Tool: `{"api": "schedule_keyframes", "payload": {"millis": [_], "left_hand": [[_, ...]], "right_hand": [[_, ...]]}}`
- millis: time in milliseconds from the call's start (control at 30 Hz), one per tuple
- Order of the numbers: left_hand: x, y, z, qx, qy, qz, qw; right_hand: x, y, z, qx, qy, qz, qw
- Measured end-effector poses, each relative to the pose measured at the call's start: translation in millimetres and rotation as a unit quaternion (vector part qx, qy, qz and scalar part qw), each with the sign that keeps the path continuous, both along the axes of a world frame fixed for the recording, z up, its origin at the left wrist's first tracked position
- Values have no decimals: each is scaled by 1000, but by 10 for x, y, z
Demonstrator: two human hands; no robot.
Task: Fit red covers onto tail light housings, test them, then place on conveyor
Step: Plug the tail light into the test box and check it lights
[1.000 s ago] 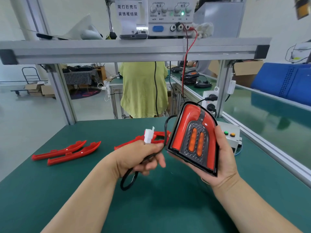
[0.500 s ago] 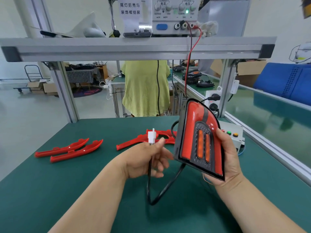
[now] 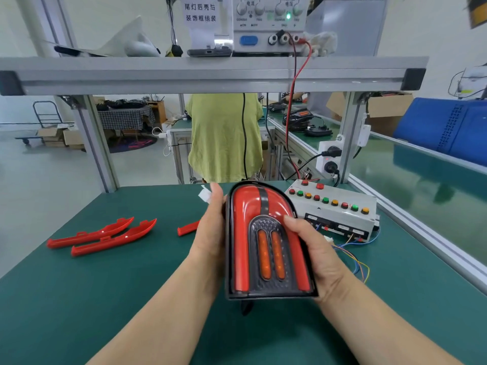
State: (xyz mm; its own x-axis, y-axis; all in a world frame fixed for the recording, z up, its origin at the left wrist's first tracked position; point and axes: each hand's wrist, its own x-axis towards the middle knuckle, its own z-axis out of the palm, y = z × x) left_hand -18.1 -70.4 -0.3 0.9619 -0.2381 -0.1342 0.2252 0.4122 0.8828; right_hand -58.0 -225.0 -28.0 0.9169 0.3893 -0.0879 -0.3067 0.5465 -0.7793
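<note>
Red-lensed tail light (image 3: 266, 241) being held face-up above desk (image 3: 131, 299), between both hands, clear of surface.

Risks:
- lamp slipping and dropping, grip being edge-only on glossy shell
- dangling black cable (image 3: 246, 306) snagging while travelling toward test box (image 3: 334, 209)
- white connector (image 3: 204, 196) missing its socket, being carried half-hidden

Pose:
- right hand (image 3: 313, 248) cupping right edge, thumb lying across lens
- left hand (image 3: 210, 233) bracing left edge, fingers pointing up, seemingly pinching connector

Spare red covers (image 3: 102, 235) lying well left.
</note>
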Motion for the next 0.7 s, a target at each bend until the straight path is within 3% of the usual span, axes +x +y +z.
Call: {"api": "schedule_keyframes", "payload": {"millis": [233,433,600,700], "left_hand": [[38,113,32,-6,-25,26,999],[87,168,-8,166,-38,34,985],[75,15,-92,69,-15,-116,991],[35,-53,-153,35,-12,-148,988]], "right_hand": [[24,133,4,-42,24,-1,999],[59,54,31,-62,19,-72,995],[128,-94,99,-44,-1,-209,977],[131,-158,113,-71,-17,-258,963]]}}
